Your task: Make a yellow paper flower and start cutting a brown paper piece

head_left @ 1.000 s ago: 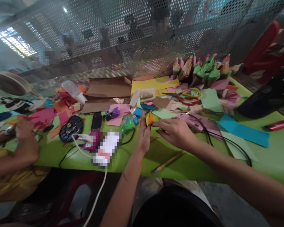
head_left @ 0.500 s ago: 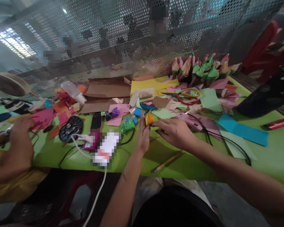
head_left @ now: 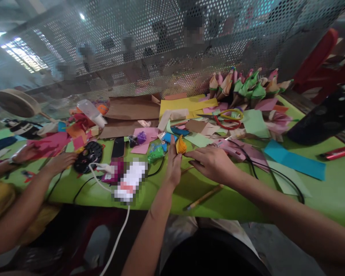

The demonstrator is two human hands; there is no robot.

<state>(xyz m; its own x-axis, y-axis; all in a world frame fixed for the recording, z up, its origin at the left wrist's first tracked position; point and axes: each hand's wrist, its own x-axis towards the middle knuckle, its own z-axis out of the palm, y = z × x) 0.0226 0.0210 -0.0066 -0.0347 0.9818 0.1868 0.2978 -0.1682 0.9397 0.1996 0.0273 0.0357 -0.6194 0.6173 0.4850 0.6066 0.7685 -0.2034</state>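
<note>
On green table (head_left: 333, 184) (screen (head_left: 132, 50) behind): yellow paper (head_left: 181, 145).

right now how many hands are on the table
4: left hand and right hand at the yellow paper piece mid-table; a co-worker's two hands at the far left.

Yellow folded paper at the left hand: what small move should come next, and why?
Probably ease the right hand toward the left hand and pinch the lower edge of the yellow folded paper. The left hand holds it upright at its fingertips, just above the green table. The right fingertips point at it, but whether they touch it can't be told.
</note>
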